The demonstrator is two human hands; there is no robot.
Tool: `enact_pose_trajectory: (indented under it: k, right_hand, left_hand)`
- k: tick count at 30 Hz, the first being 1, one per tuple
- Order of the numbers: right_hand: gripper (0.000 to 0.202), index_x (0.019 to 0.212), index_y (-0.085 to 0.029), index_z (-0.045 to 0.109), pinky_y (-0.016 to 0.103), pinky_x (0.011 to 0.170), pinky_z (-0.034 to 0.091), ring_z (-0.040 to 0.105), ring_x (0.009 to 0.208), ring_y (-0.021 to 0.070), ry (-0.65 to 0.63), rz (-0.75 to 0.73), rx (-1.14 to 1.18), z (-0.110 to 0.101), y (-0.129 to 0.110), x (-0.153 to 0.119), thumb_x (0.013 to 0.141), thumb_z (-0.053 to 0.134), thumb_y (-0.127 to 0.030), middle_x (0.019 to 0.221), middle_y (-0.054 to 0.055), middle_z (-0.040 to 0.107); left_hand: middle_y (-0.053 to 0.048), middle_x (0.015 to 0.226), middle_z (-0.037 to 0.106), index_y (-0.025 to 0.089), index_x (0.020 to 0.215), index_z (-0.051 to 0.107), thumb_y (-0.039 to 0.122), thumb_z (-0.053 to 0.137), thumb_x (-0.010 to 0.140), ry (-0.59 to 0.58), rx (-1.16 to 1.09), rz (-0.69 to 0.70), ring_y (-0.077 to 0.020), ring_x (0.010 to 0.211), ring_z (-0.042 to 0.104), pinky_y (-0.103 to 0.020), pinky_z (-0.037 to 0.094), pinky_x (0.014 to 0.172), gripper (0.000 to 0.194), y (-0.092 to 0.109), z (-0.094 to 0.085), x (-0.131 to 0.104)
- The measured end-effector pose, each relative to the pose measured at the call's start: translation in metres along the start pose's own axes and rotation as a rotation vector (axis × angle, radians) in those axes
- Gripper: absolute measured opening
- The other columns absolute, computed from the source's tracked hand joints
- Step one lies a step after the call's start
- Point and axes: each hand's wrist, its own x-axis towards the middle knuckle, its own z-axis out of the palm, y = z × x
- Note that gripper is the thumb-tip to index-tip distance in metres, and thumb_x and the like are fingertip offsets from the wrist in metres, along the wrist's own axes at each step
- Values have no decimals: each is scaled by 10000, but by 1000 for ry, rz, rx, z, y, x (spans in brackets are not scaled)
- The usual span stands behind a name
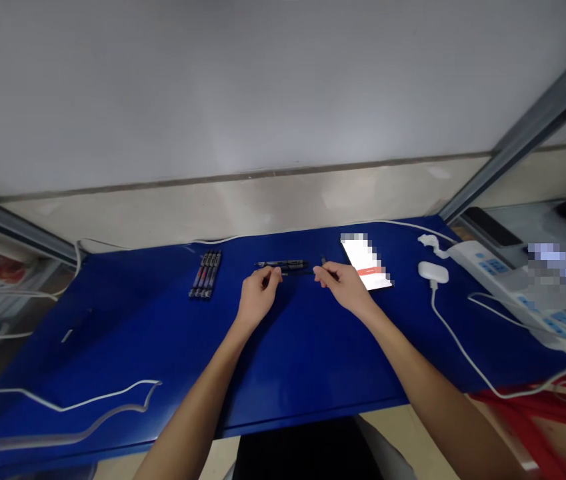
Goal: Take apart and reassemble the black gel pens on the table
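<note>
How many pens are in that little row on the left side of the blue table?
4. They lie side by side, left of the left hand: the leftmost pen, second pen, third pen and rightmost pen. None in the row looks hidden.

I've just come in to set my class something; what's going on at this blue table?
A person's left hand pinches a slim piece and the right hand a small dark piece, both too small to identify. Dark pens lie just beyond the left hand. Four more pens lie side by side further left; a lit phone lies by the right hand.
</note>
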Motion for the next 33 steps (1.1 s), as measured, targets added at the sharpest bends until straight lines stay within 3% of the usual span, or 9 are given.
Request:
enact_pose_trajectory:
  k: [4,9,14,18,20,23,29,33]
  right_hand:
    - [198,887,-222,680,303,709,472,623,746,170,39,-88,60,1,1,1,870,635,-414,832,22,692]
    - [363,732,-209,636,282,556,403,519,545,139,-5,-31,-16,0,1,0,941,500,-472,605,-7,570]
    - [207,901,-220,668,294,688,467,615,721,162,18,-84,61,0,1,0,892,606,-418,796,16,666]
    - [352,748,-207,661,294,614,443,582,610,157,-1,-62,8,1,0,0,944,504,-454,634,8,614]
    - [316,783,-211,665,294,623,450,593,625,161,4,-79,6,0,0,0,940,516,-440,664,11,633]
    - [202,904,-224,676,294,683,473,632,719,171,26,-121,15,-1,-1,0,911,578,-401,796,19,685]
    - [312,779,-202,684,269,597,438,608,642,158,-75,-159,-87,10,-5,-6,944,528,-416,682,14,657]
    - [325,778,-204,674,274,620,444,600,644,153,-114,-245,-118,18,-7,-10,966,494,-399,720,20,666]
  left_hand:
    - [42,543,460,182,702,609,464,443,946,-5,2,-13,-108,535,440,-244,301,570,408,0,0,0]
    - [35,561,480,181,705,613,467,443,945,-7,-8,-11,-112,555,459,-242,305,575,411,0,-1,0]
    - [37,551,477,183,703,617,465,441,948,-1,-17,-9,-112,550,458,-242,305,577,413,0,0,0]
    - [36,549,474,187,704,622,467,436,952,4,-1,0,-116,555,460,-245,306,580,418,-2,1,0]
    - [31,553,489,189,712,621,466,427,958,1,21,12,-123,567,475,-249,311,589,418,-3,1,1]
    - [12,592,537,190,718,608,443,401,978,-4,120,71,-142,619,511,-262,321,624,417,-2,-1,1]
    - [-62,878,637,185,840,561,355,276,1029,-62,516,291,-210,857,534,-333,313,749,382,8,5,-8]
    - [-76,931,616,182,886,538,384,241,1034,-138,542,322,-221,895,518,-354,321,782,388,11,7,-12]
